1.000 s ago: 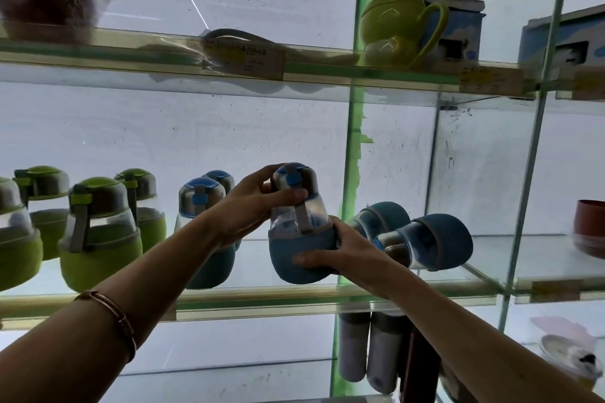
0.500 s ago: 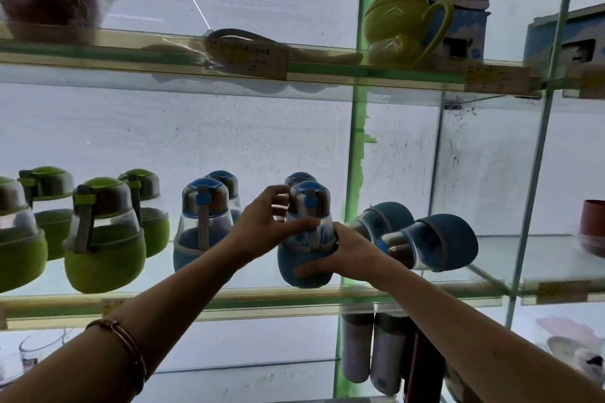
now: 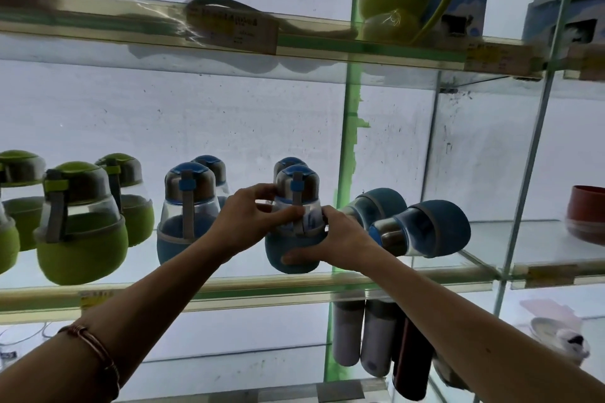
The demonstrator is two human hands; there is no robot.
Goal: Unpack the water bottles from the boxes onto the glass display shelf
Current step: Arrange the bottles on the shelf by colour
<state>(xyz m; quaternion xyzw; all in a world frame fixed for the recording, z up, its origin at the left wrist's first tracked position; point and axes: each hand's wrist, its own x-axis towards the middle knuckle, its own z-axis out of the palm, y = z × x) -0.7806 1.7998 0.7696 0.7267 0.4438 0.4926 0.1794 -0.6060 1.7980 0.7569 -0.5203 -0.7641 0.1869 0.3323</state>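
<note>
Both hands' grip clamped on blue bottle, left hand, right hand hiding its middle, rear bottle mostly hidden

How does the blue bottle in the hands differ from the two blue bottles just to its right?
The held blue bottle stands upright, lid up; the two blue bottles at right lie on their sides. The left hand and right hand grip the first; nothing touches the others. All share blue sleeves and clear bodies.

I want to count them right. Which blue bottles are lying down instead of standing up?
The two blue bottles on the shelf's right end, beside the right hand, lie on their sides. The other blue ones stand upright.
</note>
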